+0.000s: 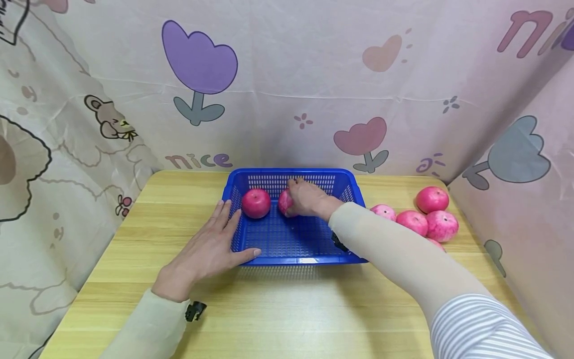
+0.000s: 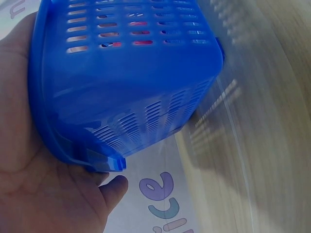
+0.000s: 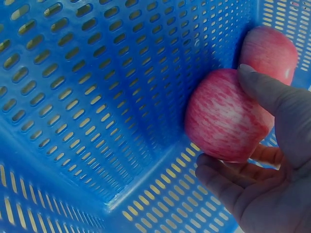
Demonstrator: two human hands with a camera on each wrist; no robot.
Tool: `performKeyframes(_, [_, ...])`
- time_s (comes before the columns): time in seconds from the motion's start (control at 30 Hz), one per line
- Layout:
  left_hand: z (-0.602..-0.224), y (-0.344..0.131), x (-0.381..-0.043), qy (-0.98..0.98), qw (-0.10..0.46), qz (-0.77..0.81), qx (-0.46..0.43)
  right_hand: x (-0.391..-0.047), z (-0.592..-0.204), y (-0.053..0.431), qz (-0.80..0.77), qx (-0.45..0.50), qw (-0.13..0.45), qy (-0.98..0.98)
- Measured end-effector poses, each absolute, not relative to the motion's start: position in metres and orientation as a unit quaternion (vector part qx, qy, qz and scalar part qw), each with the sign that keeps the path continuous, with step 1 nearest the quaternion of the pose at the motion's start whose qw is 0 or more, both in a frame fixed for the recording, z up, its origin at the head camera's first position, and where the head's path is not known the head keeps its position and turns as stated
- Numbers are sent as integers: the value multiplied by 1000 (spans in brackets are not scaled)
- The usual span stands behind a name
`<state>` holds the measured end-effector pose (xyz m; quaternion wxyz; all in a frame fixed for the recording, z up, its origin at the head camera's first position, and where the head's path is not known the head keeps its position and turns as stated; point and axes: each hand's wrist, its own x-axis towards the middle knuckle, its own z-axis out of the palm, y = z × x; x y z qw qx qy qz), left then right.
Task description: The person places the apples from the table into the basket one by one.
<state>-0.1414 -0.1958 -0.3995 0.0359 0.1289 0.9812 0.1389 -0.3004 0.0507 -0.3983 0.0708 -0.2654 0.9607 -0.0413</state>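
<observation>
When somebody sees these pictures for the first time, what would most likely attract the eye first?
Probably the bright blue basket towards the back of the wooden table, with one red apple at its left and a streaked apple held in the right grip inside it. Next might come the cluster of apples on the table's right side, and the large purple flower printed on the cloth behind.

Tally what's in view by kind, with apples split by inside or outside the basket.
Basket: 1
Apples inside: 2
Apples outside: 5 visible; the right sleeve may hide more
Total: 8 visible
</observation>
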Motion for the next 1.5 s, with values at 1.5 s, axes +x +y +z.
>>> performKeyframes(1.5, [-401,-196,-140,980,33,148,126,-295,-394,55,-55,-252,96,961])
